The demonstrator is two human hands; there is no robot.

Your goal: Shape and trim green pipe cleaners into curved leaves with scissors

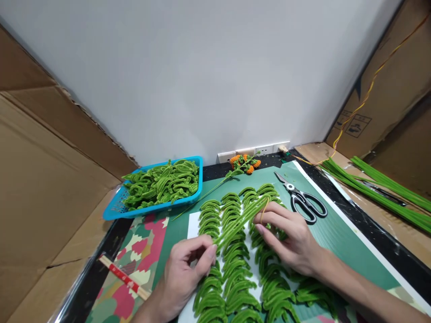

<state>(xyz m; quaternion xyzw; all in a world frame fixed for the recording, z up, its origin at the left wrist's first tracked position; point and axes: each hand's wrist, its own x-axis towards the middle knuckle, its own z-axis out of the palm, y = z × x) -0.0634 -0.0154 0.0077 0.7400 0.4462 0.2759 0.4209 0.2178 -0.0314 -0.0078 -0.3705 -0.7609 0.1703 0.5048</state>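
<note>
A bundle of green chenille stems (237,223) slants between my two hands. My left hand (185,269) is closed, thumb and forefinger pinching the bundle's near end. At its far end, my right hand (286,233) has its fingers curled against the stems. A thin yellowish loop, like a rubber band (265,210), runs from those fingers around the bundle's end; how it is gripped is partly hidden. Below both hands, rows of curved green chenille leaves (237,264) lie on a white sheet (193,222).
A blue basket (201,179) full of green chenille pieces stands at the back left. Beside it lies an orange chenille flower stem (235,172). Black-handled scissors (305,202) rest on the green mat (340,237). Wrapped chopsticks (124,277) lie left, long green stems (380,190) right.
</note>
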